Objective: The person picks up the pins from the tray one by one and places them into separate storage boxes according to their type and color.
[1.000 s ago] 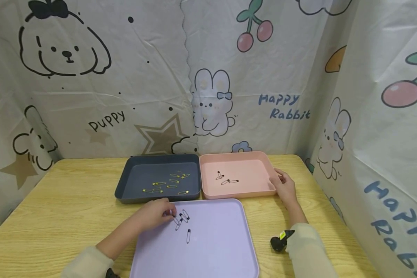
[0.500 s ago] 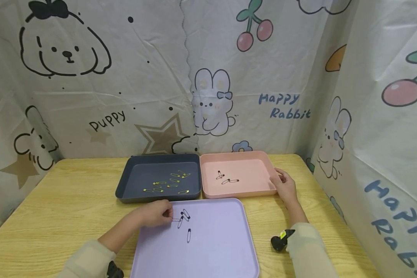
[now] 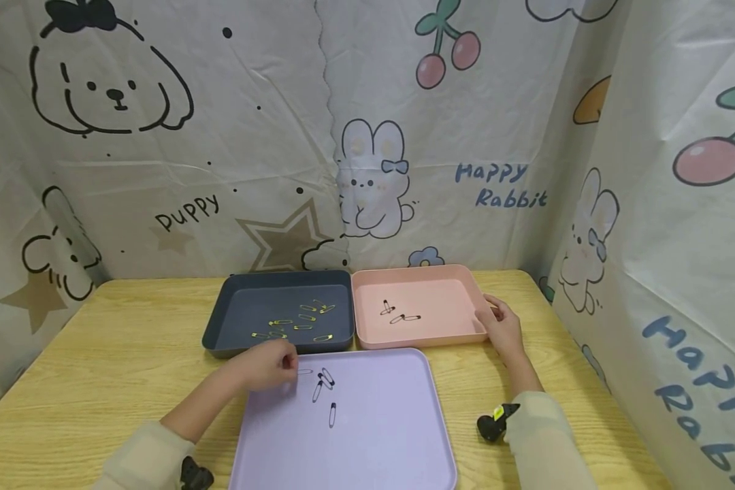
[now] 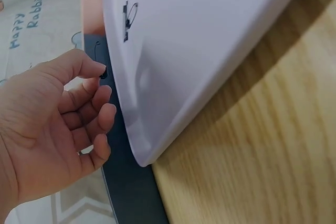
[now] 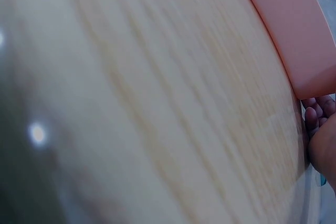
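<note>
Above the upper left corner of the lilac tray [image 3: 380, 442], my left hand [image 3: 266, 365] pinches a black safety pin [image 4: 96, 51] between thumb and forefinger. Its dark head shows at the fingertips in the left wrist view, and the other fingers are loosely curled. Several more black safety pins [image 3: 333, 415] lie on the lilac tray, most in a small cluster near my left hand. My right hand [image 3: 503, 331] holds the right side of the pink tray [image 3: 447, 299], the thumb at its rim. Several black safety pins [image 3: 412, 318] lie inside that tray.
A dark grey tray [image 3: 251, 296] with several yellow safety pins [image 3: 303, 328] stands left of the pink tray, touching it. Both stand behind the lilac tray on the wooden table [image 3: 147, 361]. A printed cloth [image 3: 269, 136] hangs behind and at the sides.
My left hand has drawn one black safety pin out of the cluster and moved left and slightly up with it, toward the dark grey tray. The right hand has stayed put.
</note>
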Tool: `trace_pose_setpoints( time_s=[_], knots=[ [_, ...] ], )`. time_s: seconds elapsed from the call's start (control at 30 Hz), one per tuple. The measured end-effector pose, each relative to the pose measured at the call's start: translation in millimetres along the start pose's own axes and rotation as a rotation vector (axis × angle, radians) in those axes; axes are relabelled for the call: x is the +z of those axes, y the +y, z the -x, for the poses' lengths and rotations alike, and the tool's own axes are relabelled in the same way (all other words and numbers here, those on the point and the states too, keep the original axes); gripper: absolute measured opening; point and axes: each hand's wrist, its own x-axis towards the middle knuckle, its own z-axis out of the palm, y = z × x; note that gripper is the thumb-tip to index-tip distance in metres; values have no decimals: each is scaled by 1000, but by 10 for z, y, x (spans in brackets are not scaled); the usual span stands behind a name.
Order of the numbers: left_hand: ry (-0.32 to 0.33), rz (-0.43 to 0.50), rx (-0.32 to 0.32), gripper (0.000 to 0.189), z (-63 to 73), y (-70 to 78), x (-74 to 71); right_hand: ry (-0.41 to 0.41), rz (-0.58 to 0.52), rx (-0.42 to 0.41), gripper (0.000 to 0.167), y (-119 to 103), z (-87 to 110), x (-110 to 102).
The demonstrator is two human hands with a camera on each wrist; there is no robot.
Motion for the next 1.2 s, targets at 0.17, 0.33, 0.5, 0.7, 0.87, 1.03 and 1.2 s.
trace_pose_setpoints(
  time_s=[0.17, 0.33, 0.5, 0.7, 0.87, 1.03, 1.2],
  knots=[
    [26, 32, -3, 6, -37, -29, -71, -1, -1, 3, 49, 12, -11, -3],
    [50, 89, 9, 4, -90, -67, -152, -7, 11, 2, 49, 9, -8, 1],
    [66, 119, 0, 3, -154, -73, -219, -13, 19, 8, 50, -2, 8, 3],
    [89, 156, -2, 5, -241, -32, -279, -2, 21, -3, 49, 11, 5, 0],
    [117, 177, 9, 6, -362, -51, -302, -6, 30, 5, 50, 30, 3, -3],
    [130, 204, -15, 8, -502, -41, -343, -2, 25, 5, 50, 25, -1, 0],
    [158, 228, -34, 11, -633, 9, -389, -4, 20, 10, 50, 7, -5, -8]
  ],
)
